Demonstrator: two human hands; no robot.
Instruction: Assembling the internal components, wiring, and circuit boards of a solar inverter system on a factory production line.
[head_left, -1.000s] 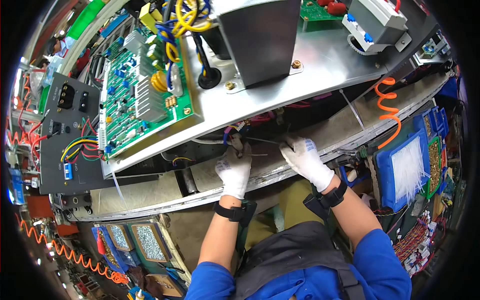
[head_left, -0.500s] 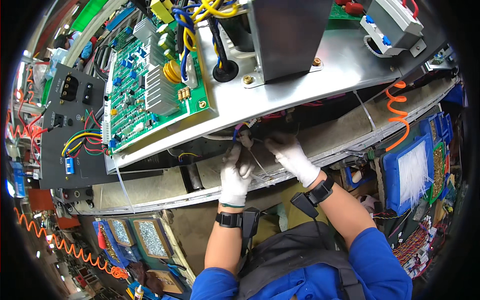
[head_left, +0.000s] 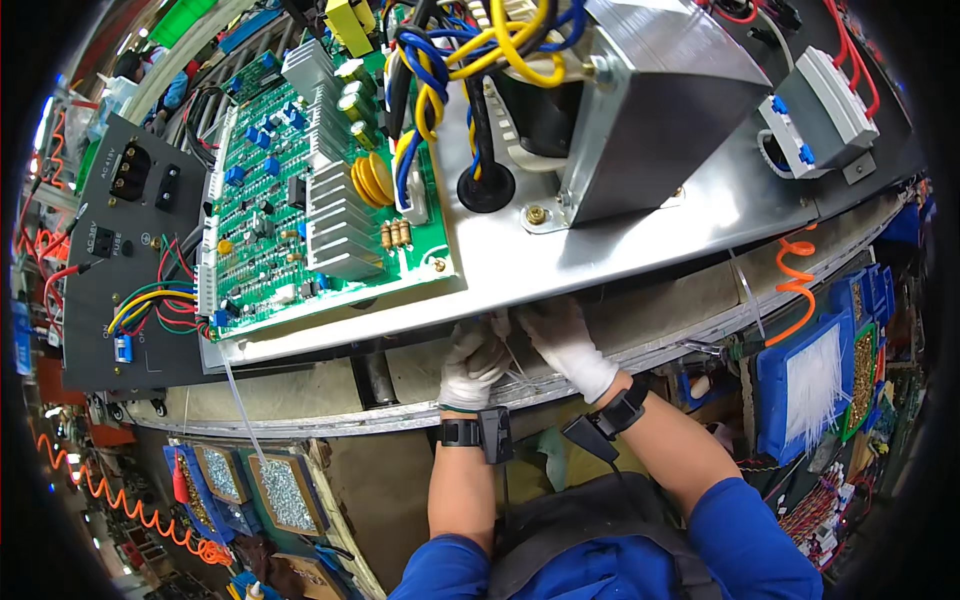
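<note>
Both my hands wear white gloves and meet at the front lower edge of a shiny metal chassis plate (head_left: 620,262). My left hand (head_left: 473,368) is closed, its fingers curled, the tips up by the plate's edge. What it grips is too hidden to name. Close beside it on the right, my right hand (head_left: 566,345) reaches under the edge, and its fingertips are hidden there. A thin pale strip, like a cable tie (head_left: 514,362), slants down between the hands. On the plate sit a green circuit board (head_left: 330,295) and a grey metal housing (head_left: 670,130).
A dark grey panel (head_left: 95,330) with sockets stands at the left. Blue bins, one with white cable ties (head_left: 810,385), lie at the right near a coiled orange hose (head_left: 797,290). Trays of small metal parts (head_left: 290,492) are at lower left. A cable tie (head_left: 240,400) hangs from the plate's left corner.
The chassis edge now sits lower in view and covers the wires that showed between my fingers. My hands have come closer together, and my right fingertips have passed out of sight.
</note>
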